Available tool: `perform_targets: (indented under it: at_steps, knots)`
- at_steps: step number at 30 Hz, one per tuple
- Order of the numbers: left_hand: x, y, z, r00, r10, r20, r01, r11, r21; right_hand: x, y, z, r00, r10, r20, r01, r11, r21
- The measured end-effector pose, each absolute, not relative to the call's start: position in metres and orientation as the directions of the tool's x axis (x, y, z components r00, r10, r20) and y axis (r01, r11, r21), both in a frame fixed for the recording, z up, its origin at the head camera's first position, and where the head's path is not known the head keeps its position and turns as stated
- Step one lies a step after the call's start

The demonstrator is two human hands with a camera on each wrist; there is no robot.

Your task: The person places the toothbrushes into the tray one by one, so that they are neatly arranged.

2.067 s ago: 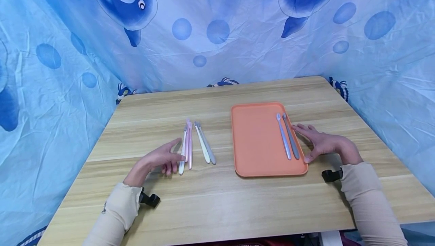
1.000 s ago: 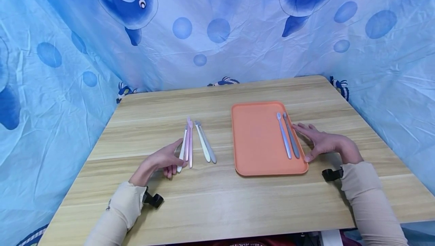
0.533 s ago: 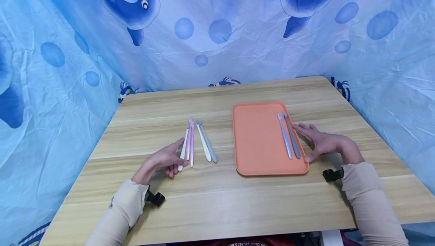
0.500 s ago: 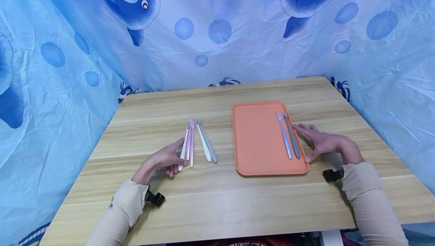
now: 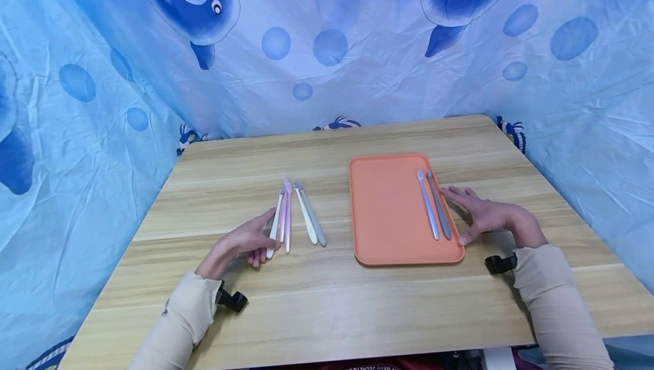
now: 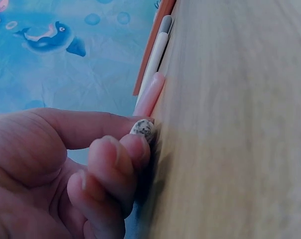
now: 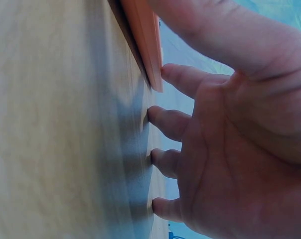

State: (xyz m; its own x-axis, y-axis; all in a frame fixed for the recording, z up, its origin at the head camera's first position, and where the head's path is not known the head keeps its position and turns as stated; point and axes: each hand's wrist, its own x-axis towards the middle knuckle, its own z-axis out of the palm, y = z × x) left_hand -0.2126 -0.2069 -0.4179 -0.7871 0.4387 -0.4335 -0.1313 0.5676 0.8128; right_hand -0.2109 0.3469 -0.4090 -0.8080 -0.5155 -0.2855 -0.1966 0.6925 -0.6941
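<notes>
LH (image 5: 244,240) pinches wht tbrush (image 5: 275,229), spread RH (image 5: 487,215) touching tray (image 5: 387,211).

1. Site type: tabletop station enclosed by sheeting; whether home, office or lab cannot be determined.
2. Enclosure: creased blue sheeting (image 5: 388,95), running from 9 through 12 to 3 o'clock in the head view.
3. Print: cartoon dolphins (image 5: 201,15) at 11 and 1 o'clock.
4. Work surface: wood-grain table (image 5: 327,302), bare wood at 6 o'clock.
5. Recording equipment: black wrist cameras (image 5: 236,301) at 7 and 4 o'clock.
</notes>
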Motion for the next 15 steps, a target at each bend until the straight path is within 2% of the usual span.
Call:
perform_targets:
  at_steps: [15]
  knots:
    - [-0.2156, -0.2062, -0.4095, -0.779, 0.488, -0.395, -0.173, 0.439, 0.882, -0.2121, 0.3487, -0.4102, -0.809, -0.522, -0.271, -0.221, 0.696, -0.683]
